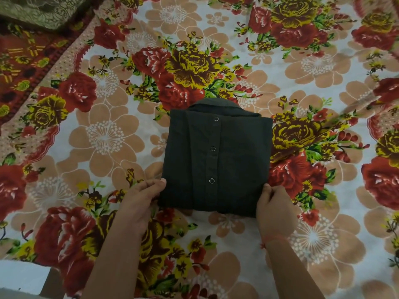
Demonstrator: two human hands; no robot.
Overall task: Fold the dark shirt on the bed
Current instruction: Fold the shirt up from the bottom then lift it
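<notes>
between the fingers of the left hand (140, 201) and right hand (274, 203), which pinch its near corners, the dark shirt (216, 158) lies on the bed (313, 244) as a compact rectangle, collar (216, 104) farthest away; folding looks finished bar a final squaring.

One shirt (237, 160) (three snaps (213, 148)), two grips (141, 201) (273, 205)

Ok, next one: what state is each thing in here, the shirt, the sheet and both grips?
dark shirt: folded into a compact rectangle, lying on the bedsheet, collar at the far end, three snaps facing up.
left grip: holds the shirt's near left corner.
right grip: holds the near right corner.
bedsheet: spread out, slightly rumpled at the right.
</notes>
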